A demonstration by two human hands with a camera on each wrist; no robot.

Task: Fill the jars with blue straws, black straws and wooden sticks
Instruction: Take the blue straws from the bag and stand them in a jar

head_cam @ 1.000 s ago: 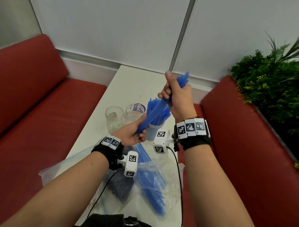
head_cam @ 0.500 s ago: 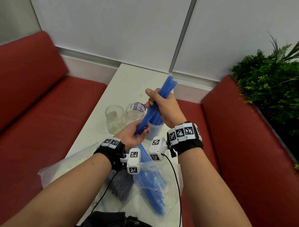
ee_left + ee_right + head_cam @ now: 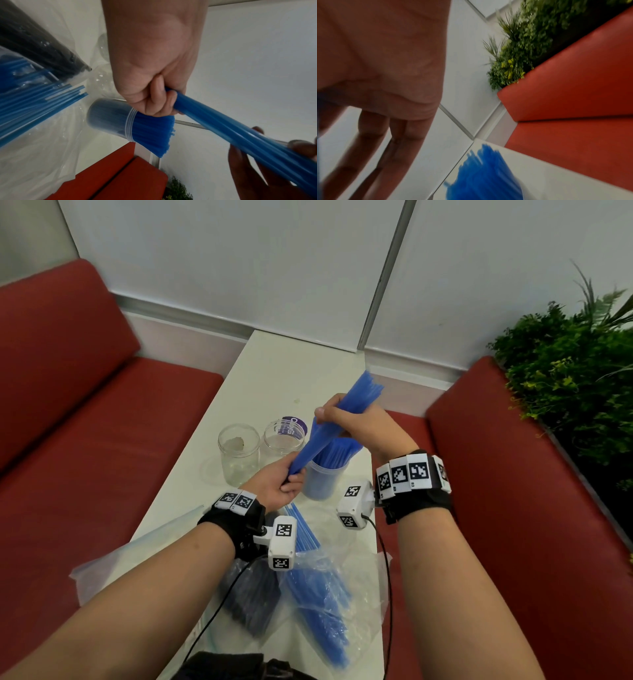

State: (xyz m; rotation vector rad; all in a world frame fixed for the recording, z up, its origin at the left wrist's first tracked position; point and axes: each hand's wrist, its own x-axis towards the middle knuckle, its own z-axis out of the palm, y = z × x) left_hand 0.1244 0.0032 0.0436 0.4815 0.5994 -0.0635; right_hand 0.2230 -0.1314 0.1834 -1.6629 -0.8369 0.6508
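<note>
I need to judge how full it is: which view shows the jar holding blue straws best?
The left wrist view: the jar shows from base to threaded rim, packed with blue straws. The head view shows it partly behind the held bundle. The right wrist view shows only blurred straw tips.

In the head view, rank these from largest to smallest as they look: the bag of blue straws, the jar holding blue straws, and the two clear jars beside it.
1. Bag of blue straws, largest, though it lies nearest the camera.
2. Jar holding blue straws.
3. Left clear jar and right clear jar: they look alike, and the right one is partly hidden, so no ranking between them.
</note>
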